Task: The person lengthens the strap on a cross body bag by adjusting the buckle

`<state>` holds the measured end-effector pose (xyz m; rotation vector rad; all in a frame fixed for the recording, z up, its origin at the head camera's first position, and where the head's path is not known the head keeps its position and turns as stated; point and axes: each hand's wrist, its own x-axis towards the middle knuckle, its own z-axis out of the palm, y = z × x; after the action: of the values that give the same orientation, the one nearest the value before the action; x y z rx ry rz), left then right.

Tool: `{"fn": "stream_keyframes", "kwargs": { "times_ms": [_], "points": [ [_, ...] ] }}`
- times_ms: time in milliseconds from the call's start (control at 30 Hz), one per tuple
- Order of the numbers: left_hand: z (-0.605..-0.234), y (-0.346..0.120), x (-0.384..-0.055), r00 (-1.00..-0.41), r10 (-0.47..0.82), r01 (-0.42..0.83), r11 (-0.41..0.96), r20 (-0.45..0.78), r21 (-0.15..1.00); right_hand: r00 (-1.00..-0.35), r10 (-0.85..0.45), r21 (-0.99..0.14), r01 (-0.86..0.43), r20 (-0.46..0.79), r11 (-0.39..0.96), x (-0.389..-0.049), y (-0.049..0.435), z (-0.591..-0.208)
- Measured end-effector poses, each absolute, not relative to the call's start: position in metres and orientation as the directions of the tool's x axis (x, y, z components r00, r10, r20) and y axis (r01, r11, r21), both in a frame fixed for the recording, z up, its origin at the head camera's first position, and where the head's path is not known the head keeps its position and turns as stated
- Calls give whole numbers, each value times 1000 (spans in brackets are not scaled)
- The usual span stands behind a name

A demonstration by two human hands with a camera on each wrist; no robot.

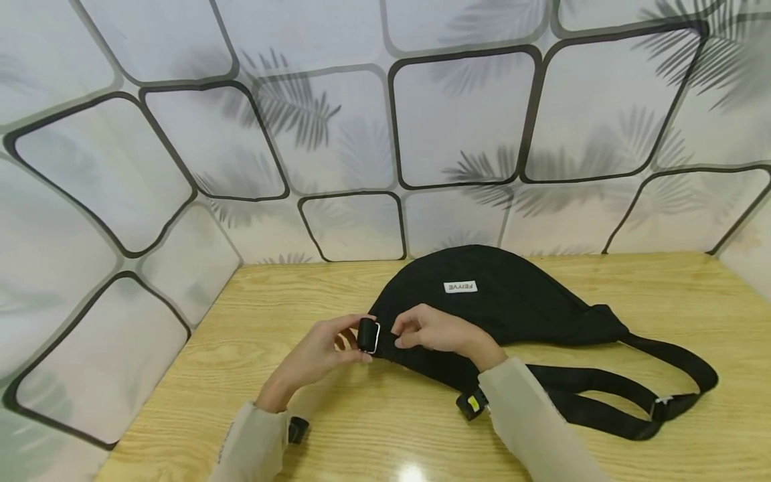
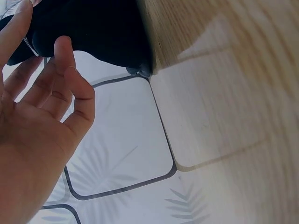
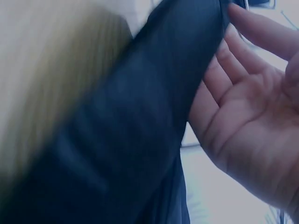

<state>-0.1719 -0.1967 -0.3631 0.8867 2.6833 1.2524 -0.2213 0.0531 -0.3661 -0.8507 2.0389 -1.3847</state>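
A black waist bag [image 1: 500,301] with a small white label lies on the wooden table, its curved side toward the wall. My left hand [image 1: 319,351] pinches a folded loop of black strap [image 1: 367,335] at a metal slide buckle [image 1: 377,338], thumb below and fingers above. To the right of the buckle, my right hand [image 1: 442,330] pinches the webbing between thumb and curled index finger. The right wrist view shows the black strap [image 3: 126,107] running up to those fingertips. In the left wrist view the bag's dark fabric [image 2: 103,32] extends beyond my fingers.
The rest of the waist strap [image 1: 602,415] loops on the table at the right, with another metal slider [image 1: 662,400]. Small black pieces sit by the left sleeve [image 1: 298,430] and the right cuff [image 1: 472,404]. A patterned wall covering [image 1: 458,120] borders the table.
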Motion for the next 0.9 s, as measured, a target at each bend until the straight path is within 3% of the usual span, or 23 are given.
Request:
{"fn": "stream_keyframes", "kwargs": {
  "times_ms": [133,267,467,700,900],
  "points": [
    [-363,-198,-172,-836,516,474,510,186,717,-633,-764,-936,-180,-127,304,-225,63,-365],
    [-363,-198,-171,-835,516,479,509,192,715,-624,-777,-936,-220,-82,275,-227,64,-366],
    [-364,-197,-171,-829,517,494,495,215,714,-658,-752,-920,-316,37,231,-222,52,-366],
    [-364,-192,-170,-825,519,506,499,225,704,-717,-694,-937,-286,70,201,-214,38,-364],
    [-364,-194,-169,-830,510,502,511,224,698,-683,-730,-926,-291,26,240,-218,46,-364]
  ]
}}
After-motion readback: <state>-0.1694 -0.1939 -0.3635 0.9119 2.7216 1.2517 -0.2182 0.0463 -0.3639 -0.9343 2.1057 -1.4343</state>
